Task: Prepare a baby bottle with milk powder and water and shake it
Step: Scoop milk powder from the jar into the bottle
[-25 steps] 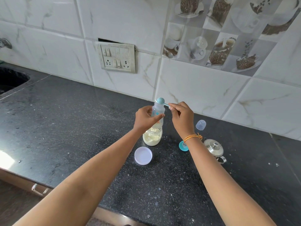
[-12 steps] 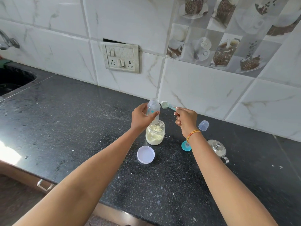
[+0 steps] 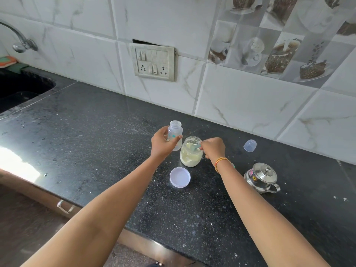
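My left hand (image 3: 162,144) grips a small clear baby bottle (image 3: 175,132), open at the top, held upright just left of the powder jar. A glass jar of pale milk powder (image 3: 191,156) stands on the black counter (image 3: 96,141). My right hand (image 3: 212,148) pinches the handle of a teal scoop (image 3: 194,147), whose bowl is dipped into the jar's mouth. The jar's white lid (image 3: 180,177) lies upside down in front of the jar.
A clear bottle cap (image 3: 250,145) stands at the back right. A small lidded steel pot (image 3: 262,177) sits to the right of my right forearm. A sink (image 3: 21,87) and tap (image 3: 21,42) are at far left, a switch plate (image 3: 153,62) on the tiled wall.
The scoop has moved from over the bottle's mouth down into the powder jar. My left hand has carried the bottle slightly left, away from the jar.
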